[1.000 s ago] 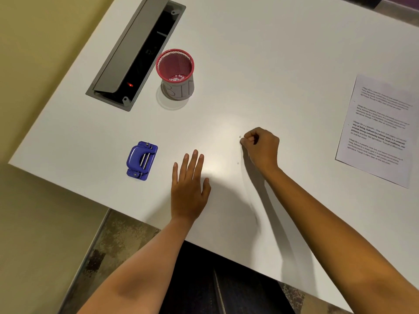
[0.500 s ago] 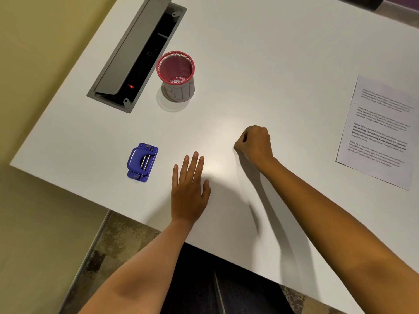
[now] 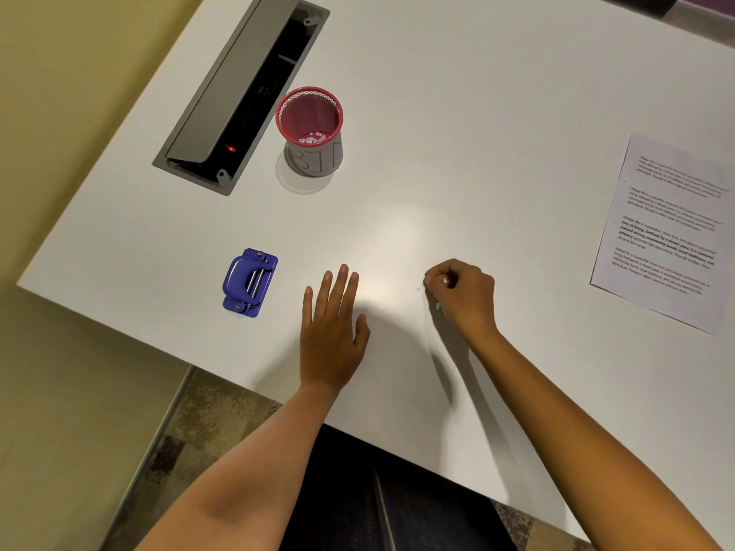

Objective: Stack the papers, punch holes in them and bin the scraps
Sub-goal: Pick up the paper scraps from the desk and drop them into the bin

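Observation:
A sheet stack of printed papers (image 3: 668,232) lies at the table's right, with punched holes along its left edge. The blue hole punch (image 3: 249,283) sits near the front left edge. A red mesh bin (image 3: 311,131), labelled BIN, stands behind it with white paper scraps at its bottom. My left hand (image 3: 332,336) rests flat and open on the table, just right of the punch. My right hand (image 3: 461,296) is curled into a pinch on the tabletop, with a small white scrap (image 3: 444,280) showing between its fingertips. A tiny speck (image 3: 418,289) lies just left of it.
A grey cable hatch (image 3: 234,97) with its lid up and a red light inside is set into the white table (image 3: 457,113) left of the bin. The front edge of the table runs diagonally under my forearms.
My right hand has slid toward me across the table, still curled in a pinch. My left hand, the punch, the bin and the papers have stayed put.

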